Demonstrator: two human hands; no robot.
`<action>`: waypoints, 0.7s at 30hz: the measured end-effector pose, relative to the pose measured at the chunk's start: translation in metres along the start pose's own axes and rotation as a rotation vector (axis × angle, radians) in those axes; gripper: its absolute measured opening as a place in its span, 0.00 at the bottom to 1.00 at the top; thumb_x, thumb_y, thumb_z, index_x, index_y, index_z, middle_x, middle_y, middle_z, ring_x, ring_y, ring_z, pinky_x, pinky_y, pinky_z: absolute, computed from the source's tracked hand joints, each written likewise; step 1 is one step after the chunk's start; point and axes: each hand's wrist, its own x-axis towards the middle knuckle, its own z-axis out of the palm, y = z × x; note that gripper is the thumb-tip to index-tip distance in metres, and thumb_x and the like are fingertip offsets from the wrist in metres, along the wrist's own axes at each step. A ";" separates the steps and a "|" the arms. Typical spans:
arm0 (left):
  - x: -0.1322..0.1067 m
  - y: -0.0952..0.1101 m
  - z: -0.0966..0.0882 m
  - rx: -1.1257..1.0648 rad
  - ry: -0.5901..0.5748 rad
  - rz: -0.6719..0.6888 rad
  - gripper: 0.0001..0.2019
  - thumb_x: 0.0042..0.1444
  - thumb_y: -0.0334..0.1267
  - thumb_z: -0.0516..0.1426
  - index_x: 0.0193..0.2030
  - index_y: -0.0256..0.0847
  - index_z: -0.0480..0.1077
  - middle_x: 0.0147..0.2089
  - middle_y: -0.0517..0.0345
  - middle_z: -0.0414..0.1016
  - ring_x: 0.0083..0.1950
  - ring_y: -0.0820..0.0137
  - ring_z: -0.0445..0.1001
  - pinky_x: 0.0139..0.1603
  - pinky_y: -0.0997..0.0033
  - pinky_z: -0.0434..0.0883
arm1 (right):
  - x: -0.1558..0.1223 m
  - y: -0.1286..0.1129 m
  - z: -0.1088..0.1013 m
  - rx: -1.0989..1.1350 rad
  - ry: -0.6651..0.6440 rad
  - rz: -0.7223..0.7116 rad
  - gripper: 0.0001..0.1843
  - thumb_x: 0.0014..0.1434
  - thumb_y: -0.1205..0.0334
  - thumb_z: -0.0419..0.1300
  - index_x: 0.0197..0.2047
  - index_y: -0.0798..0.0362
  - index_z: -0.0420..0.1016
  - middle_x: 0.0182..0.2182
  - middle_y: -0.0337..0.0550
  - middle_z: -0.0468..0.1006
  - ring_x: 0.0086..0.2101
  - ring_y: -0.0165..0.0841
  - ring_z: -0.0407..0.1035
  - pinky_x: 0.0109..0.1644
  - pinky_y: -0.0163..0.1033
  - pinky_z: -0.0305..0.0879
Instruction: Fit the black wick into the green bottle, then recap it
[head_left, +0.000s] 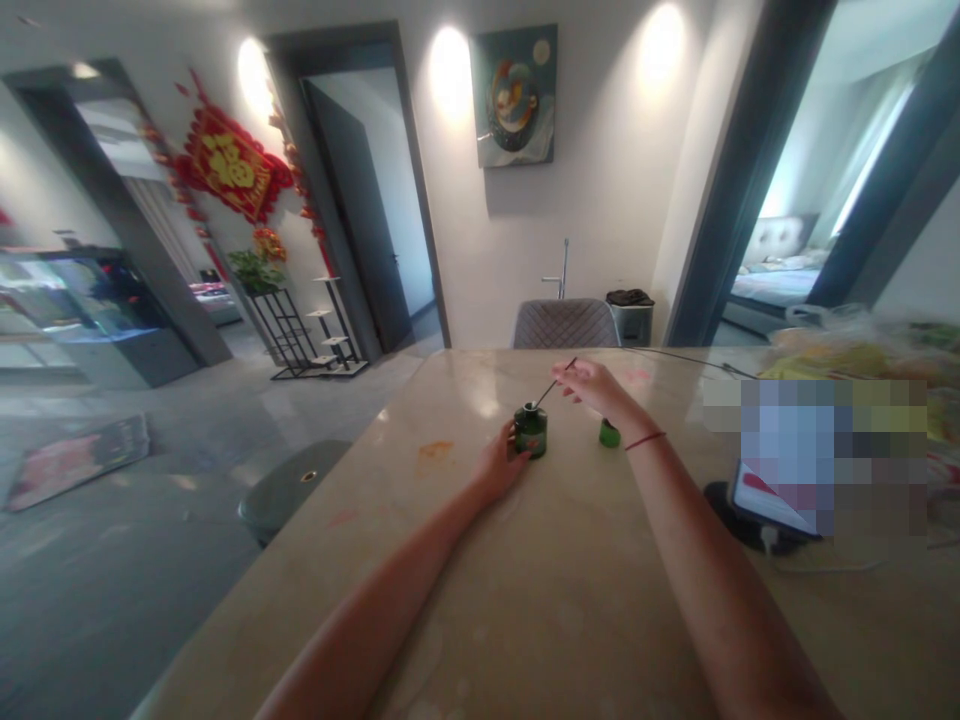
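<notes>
A small dark green glass bottle [532,436] stands upright on the table, its narrow mouth uncovered. My left hand [504,466] is wrapped round the bottle's left side and lower front. Pinched in my right hand [589,384] is a thin dark stick [553,384], held at a slant. Its lower end is at the bottle's mouth; whether the tip is inside I cannot tell. Below my right hand sits a small bright green object with a dark top [609,433], partly covered by the wrist.
On the pale stone table [495,620], a phone [776,500] leans on a dark stand with a white cable, partly pixelated. Plastic bags [840,345] lie behind it. A quilted chair [566,323] stands at the far edge, a grey-green stool [292,490] at the left.
</notes>
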 end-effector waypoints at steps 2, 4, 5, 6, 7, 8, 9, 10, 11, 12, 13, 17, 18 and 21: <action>-0.001 0.003 0.000 -0.009 -0.006 -0.001 0.32 0.48 0.31 0.57 0.60 0.41 0.51 0.51 0.47 0.71 0.52 0.63 0.70 0.55 0.56 0.64 | 0.002 0.009 0.003 -0.014 -0.083 0.053 0.18 0.52 0.51 0.57 0.37 0.58 0.71 0.32 0.48 0.77 0.26 0.29 0.70 0.24 0.29 0.62; -0.001 0.005 0.000 -0.023 -0.009 -0.016 0.32 0.48 0.31 0.57 0.60 0.39 0.51 0.51 0.46 0.71 0.51 0.63 0.70 0.54 0.57 0.65 | 0.003 0.020 0.009 -0.054 -0.162 0.080 0.20 0.50 0.51 0.59 0.40 0.58 0.70 0.35 0.49 0.77 0.30 0.31 0.72 0.28 0.31 0.65; -0.001 0.005 0.001 -0.031 -0.009 -0.026 0.32 0.49 0.31 0.56 0.60 0.39 0.50 0.51 0.46 0.71 0.51 0.63 0.71 0.54 0.57 0.65 | 0.003 0.025 0.014 -0.074 -0.198 0.086 0.21 0.49 0.52 0.61 0.42 0.58 0.69 0.36 0.49 0.77 0.32 0.32 0.72 0.31 0.32 0.65; -0.001 0.006 0.001 -0.035 -0.007 -0.034 0.32 0.49 0.31 0.56 0.60 0.39 0.51 0.51 0.46 0.71 0.51 0.63 0.71 0.54 0.57 0.65 | 0.003 0.030 0.020 -0.087 -0.240 0.084 0.22 0.48 0.54 0.62 0.43 0.58 0.69 0.37 0.49 0.77 0.34 0.33 0.72 0.35 0.33 0.66; -0.002 0.006 0.000 -0.034 -0.004 -0.039 0.31 0.49 0.30 0.56 0.60 0.39 0.51 0.51 0.46 0.71 0.51 0.63 0.71 0.53 0.57 0.66 | 0.002 0.033 0.026 -0.094 -0.283 0.074 0.23 0.47 0.55 0.63 0.44 0.58 0.68 0.38 0.50 0.77 0.37 0.33 0.71 0.38 0.34 0.66; -0.002 0.005 0.000 -0.029 0.000 -0.037 0.31 0.48 0.30 0.56 0.60 0.40 0.51 0.52 0.46 0.70 0.51 0.63 0.71 0.53 0.57 0.66 | 0.000 0.036 0.033 -0.102 -0.315 0.061 0.23 0.46 0.57 0.64 0.44 0.58 0.68 0.40 0.50 0.76 0.38 0.34 0.71 0.41 0.35 0.65; -0.002 0.005 0.000 -0.019 0.003 -0.031 0.31 0.48 0.30 0.56 0.60 0.41 0.51 0.52 0.47 0.70 0.51 0.63 0.71 0.53 0.58 0.66 | -0.002 0.038 0.040 -0.117 -0.331 0.045 0.23 0.45 0.58 0.65 0.44 0.58 0.68 0.41 0.50 0.76 0.40 0.34 0.71 0.43 0.36 0.65; -0.002 0.004 0.000 -0.002 0.007 -0.023 0.31 0.48 0.30 0.57 0.60 0.42 0.52 0.53 0.48 0.70 0.51 0.63 0.70 0.53 0.58 0.66 | -0.004 0.039 0.047 -0.145 -0.324 0.035 0.24 0.44 0.59 0.66 0.44 0.58 0.68 0.41 0.50 0.76 0.41 0.35 0.70 0.44 0.37 0.64; -0.002 0.004 -0.001 0.016 0.011 -0.011 0.32 0.48 0.30 0.57 0.60 0.43 0.52 0.53 0.49 0.69 0.51 0.63 0.70 0.53 0.59 0.66 | -0.006 0.040 0.053 -0.179 -0.296 0.037 0.26 0.42 0.59 0.66 0.44 0.58 0.67 0.42 0.50 0.75 0.42 0.36 0.70 0.45 0.38 0.64; -0.002 0.003 -0.001 0.031 0.011 0.001 0.32 0.48 0.30 0.57 0.60 0.44 0.52 0.53 0.50 0.69 0.51 0.64 0.70 0.53 0.59 0.66 | -0.007 0.041 0.059 -0.211 -0.264 0.041 0.27 0.41 0.60 0.67 0.45 0.58 0.67 0.42 0.50 0.75 0.42 0.37 0.70 0.45 0.38 0.64; -0.002 0.003 -0.002 0.041 0.009 0.010 0.32 0.48 0.31 0.57 0.60 0.44 0.51 0.53 0.51 0.69 0.51 0.64 0.70 0.53 0.60 0.67 | -0.009 0.042 0.063 -0.237 -0.231 0.047 0.29 0.40 0.60 0.67 0.45 0.58 0.66 0.42 0.51 0.75 0.42 0.37 0.70 0.45 0.39 0.64; -0.002 0.001 -0.002 0.044 -0.007 0.029 0.31 0.49 0.31 0.56 0.61 0.42 0.51 0.53 0.50 0.69 0.52 0.65 0.70 0.53 0.60 0.66 | -0.010 0.048 0.070 -0.237 -0.186 0.025 0.28 0.39 0.60 0.67 0.45 0.57 0.66 0.40 0.50 0.76 0.41 0.37 0.70 0.44 0.38 0.64; -0.002 0.002 -0.002 0.040 -0.011 0.025 0.31 0.49 0.31 0.56 0.61 0.42 0.51 0.53 0.50 0.69 0.52 0.65 0.69 0.53 0.60 0.66 | -0.009 0.050 0.070 -0.230 -0.185 0.018 0.29 0.39 0.60 0.67 0.45 0.57 0.66 0.40 0.49 0.76 0.41 0.36 0.70 0.43 0.37 0.64; -0.002 0.003 -0.001 0.036 -0.015 0.014 0.31 0.49 0.30 0.56 0.61 0.42 0.50 0.53 0.49 0.70 0.52 0.65 0.69 0.53 0.60 0.66 | -0.007 0.053 0.069 -0.245 -0.175 0.009 0.30 0.38 0.59 0.67 0.45 0.57 0.65 0.40 0.50 0.76 0.40 0.37 0.71 0.43 0.38 0.64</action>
